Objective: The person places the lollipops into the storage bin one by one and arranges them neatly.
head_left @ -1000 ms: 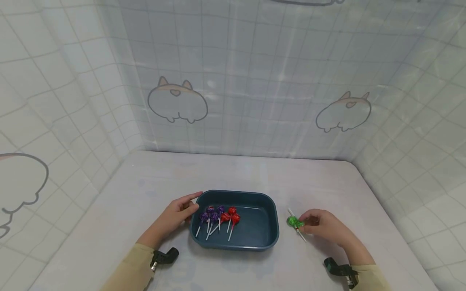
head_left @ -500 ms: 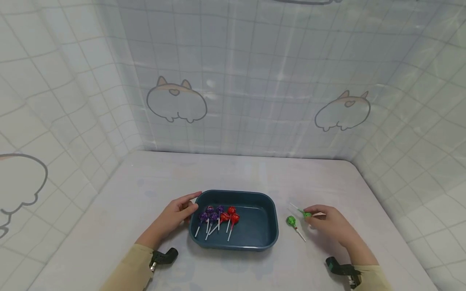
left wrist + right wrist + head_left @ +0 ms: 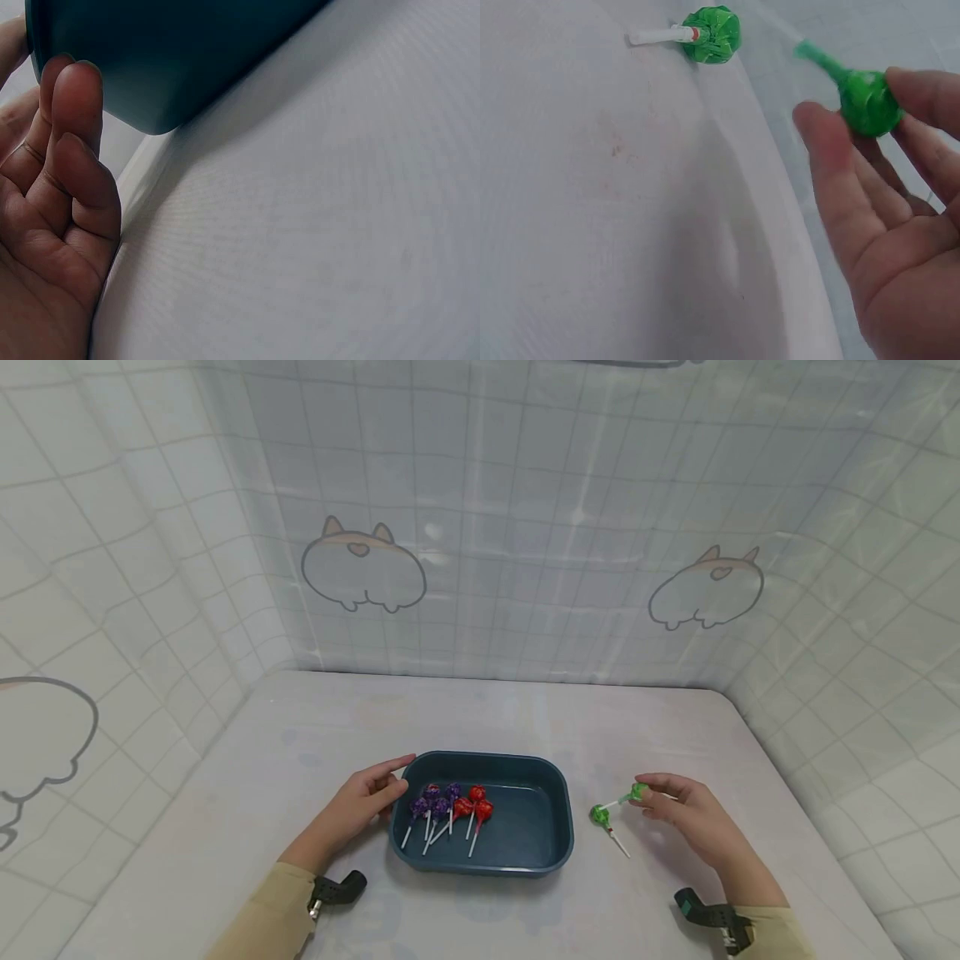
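My right hand (image 3: 693, 814) pinches a green-wrapped lollipop (image 3: 638, 791) by its round head, with the stick pointing left. In the right wrist view, the held lollipop's head (image 3: 870, 103) sits between thumb and fingers. A second green lollipop (image 3: 600, 815) lies on the table just left of that hand, and the held stick reaches across toward its head. At the left end of a dark teal tray (image 3: 525, 868), my left hand (image 3: 363, 797) rests its fingers against the outer wall and corner. Purple lollipops (image 3: 441, 807) and red lollipops (image 3: 483, 810) lie in the tray's left half.
A pale table (image 3: 480, 710) carries the tray and the loose lollipop. White grid-patterned curtains (image 3: 480, 568) hang behind and on both sides. Each forearm wears a black wrist camera, one on the left (image 3: 341, 888) and one on the right (image 3: 705, 910).
My right hand has separated one green lollipop from the other and shifted it right and slightly farther back. Its stick has swung to point down-left. My left hand and the tray have stayed put.
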The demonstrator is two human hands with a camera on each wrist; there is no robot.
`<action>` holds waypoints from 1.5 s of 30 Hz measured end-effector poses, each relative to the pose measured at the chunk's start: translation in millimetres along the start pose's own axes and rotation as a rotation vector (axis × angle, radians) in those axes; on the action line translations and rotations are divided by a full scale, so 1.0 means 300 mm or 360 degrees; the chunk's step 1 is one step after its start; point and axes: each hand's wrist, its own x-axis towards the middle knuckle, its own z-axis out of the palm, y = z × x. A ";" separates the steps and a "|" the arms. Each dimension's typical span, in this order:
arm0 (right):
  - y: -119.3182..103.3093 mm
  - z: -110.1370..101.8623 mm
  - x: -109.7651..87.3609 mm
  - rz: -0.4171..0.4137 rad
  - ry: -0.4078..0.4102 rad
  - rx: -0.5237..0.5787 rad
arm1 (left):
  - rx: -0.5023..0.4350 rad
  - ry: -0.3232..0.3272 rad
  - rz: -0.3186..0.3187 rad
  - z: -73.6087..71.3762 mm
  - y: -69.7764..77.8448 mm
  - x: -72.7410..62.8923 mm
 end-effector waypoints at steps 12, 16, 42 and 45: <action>0.008 -0.013 0.007 -0.0031 0.0011 0.0093 | -0.0005 0.0002 0.0000 -0.001 0.002 -0.002; 0.013 -0.015 0.007 -0.0020 0.0029 0.0044 | 0.0007 0.0003 0.0001 0.000 -0.005 -0.001; -0.107 0.035 0.040 -0.0091 0.0054 -0.0384 | -0.0010 0.0027 -0.0055 0.007 -0.002 -0.005; -0.138 0.051 0.056 -0.0144 0.0009 -0.0391 | -0.0025 0.0036 -0.0060 0.008 0.001 -0.007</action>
